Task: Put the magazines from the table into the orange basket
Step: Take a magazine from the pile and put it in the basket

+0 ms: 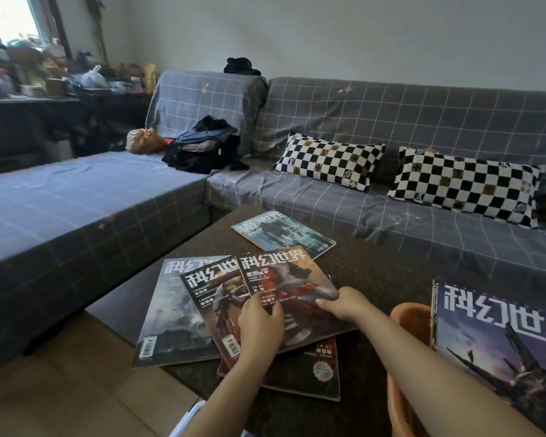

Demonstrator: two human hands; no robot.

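Several magazines lie overlapped on the dark table (375,279). My right hand (344,302) pinches the right edge of the top red-covered magazine (284,279). My left hand (259,323) rests on the stack, fingers curled over the seam between the red-covered magazine and the robot-cover magazine (208,298) under it. A grey magazine (167,298) lies leftmost, and another (316,370) lies at the bottom near me. A teal magazine (281,233) lies alone farther back. The orange basket (407,323) stands at the right, with a purple-cover magazine (498,335) upright in it.
A grey checked sofa (391,121) wraps around the table's far and left sides, with two checkered pillows (328,162) and a dark backpack (202,146) on it. Tan floor tiles (60,389) show at the lower left. A cluttered shelf (44,77) stands by the window.
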